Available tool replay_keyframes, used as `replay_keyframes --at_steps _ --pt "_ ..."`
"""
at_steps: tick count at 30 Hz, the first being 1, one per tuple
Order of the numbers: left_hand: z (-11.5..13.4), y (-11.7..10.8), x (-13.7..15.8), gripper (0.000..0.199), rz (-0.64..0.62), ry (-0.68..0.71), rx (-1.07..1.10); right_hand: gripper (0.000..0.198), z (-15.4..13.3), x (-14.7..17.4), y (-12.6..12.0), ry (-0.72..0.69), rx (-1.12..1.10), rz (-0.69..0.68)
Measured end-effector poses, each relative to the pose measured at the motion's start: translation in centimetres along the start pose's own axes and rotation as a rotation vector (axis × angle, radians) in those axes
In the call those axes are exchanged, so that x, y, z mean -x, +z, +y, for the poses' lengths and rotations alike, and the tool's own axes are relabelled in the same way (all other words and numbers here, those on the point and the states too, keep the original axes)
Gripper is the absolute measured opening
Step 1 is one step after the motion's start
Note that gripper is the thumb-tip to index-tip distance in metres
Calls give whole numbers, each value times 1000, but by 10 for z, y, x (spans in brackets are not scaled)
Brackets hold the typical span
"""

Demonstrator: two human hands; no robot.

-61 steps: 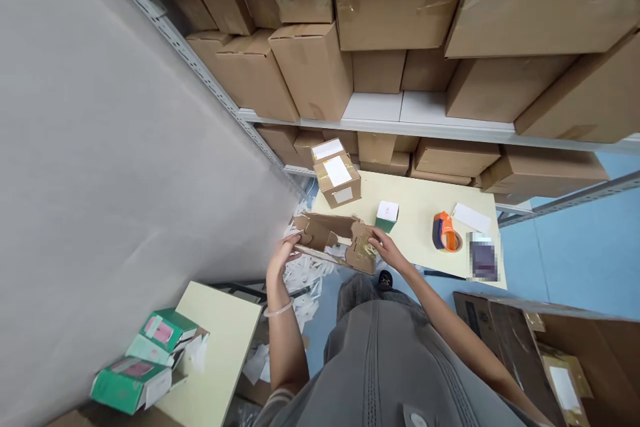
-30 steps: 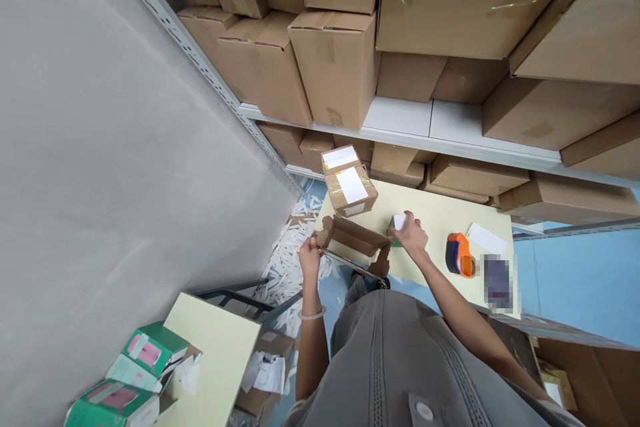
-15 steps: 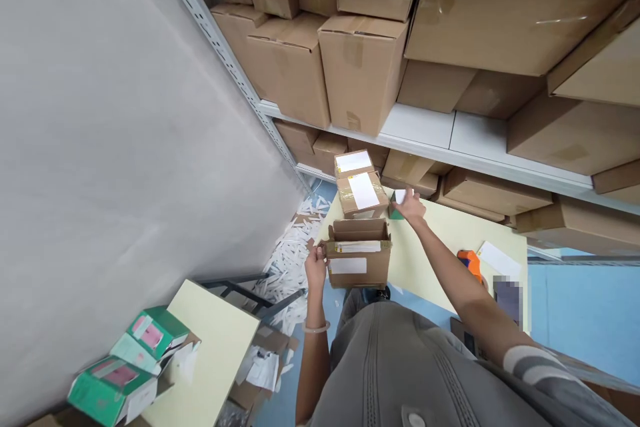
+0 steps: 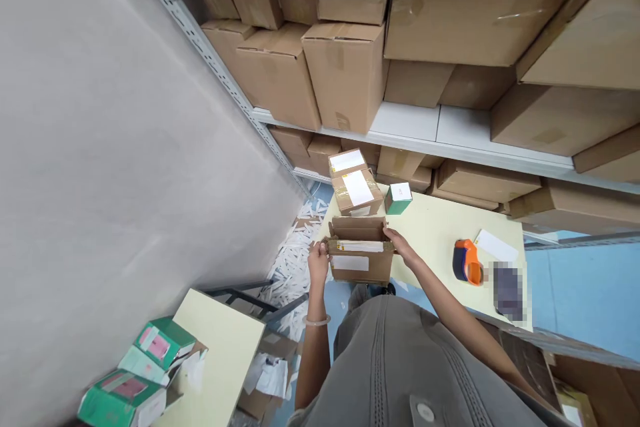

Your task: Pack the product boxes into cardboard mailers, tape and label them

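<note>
An open cardboard box [image 4: 353, 273] stands at the near edge of the pale table [image 4: 435, 240], its top flaps raised and white labels on its front. My left hand [image 4: 319, 261] is closed on the box's left upper edge. On the opposite side, my right hand [image 4: 401, 247] grips the right upper edge by the flap. Behind the box sit taped cardboard boxes [image 4: 356, 192] with white labels. Beside them stands a small green box [image 4: 399, 200] with a white top, touched by neither hand. The open box's inside is mostly hidden.
An orange tape dispenser [image 4: 467, 262], a white sheet [image 4: 496, 245] and a pixelated dark object [image 4: 509, 290] lie on the table's right. Shelves [image 4: 410, 121] of cartons rise behind. Green boxes [image 4: 125, 393] rest on a side table [image 4: 215, 340] at lower left. Paper strips [image 4: 290, 260] cover the floor.
My right hand has left the small green box and come back to the open box's right edge. The left hand keeps its hold. The view has shifted slightly.
</note>
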State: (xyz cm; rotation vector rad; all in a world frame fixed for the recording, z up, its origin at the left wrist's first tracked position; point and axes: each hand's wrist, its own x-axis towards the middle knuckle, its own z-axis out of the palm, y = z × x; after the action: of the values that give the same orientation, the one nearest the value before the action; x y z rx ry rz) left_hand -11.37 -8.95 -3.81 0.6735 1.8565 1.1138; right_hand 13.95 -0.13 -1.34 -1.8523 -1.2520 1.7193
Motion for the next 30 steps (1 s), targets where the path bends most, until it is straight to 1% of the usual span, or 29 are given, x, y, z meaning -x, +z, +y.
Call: replay_keyframes --at_steps 3,5,7,10,12,14,16,20,23,26,30 --pt "11 10 5 39 -72 21 75 58 8 19 -18 -82 -60 37" --pt "21 21 10 42 -133 52 88 60 16 36 -35 -138 -76 116" --pt "31 35 16 45 -220 118 85 62 25 54 -54 -179 -86 221" --pt "45 57 25 47 -393 241 90 67 39 80 -79 -212 -128 352" --pt "50 71 29 47 -492 290 67 71 51 91 -90 -230 -165 414" --pt "51 84 31 45 -556 300 22 74 63 93 -96 -239 -187 453" --pt "46 96 31 41 -582 280 -19 77 75 88 -96 -252 -184 473" --pt "28 111 30 33 -542 235 -84 78 93 74 -92 -259 -161 517" --pt "20 114 29 30 -491 282 -138 76 99 73 -95 -253 -154 498" --pt "21 112 26 40 -494 350 -155 77 101 78 -101 -267 -167 464" --pt "33 108 23 54 -538 393 -170 73 103 80 -104 -330 -200 411"
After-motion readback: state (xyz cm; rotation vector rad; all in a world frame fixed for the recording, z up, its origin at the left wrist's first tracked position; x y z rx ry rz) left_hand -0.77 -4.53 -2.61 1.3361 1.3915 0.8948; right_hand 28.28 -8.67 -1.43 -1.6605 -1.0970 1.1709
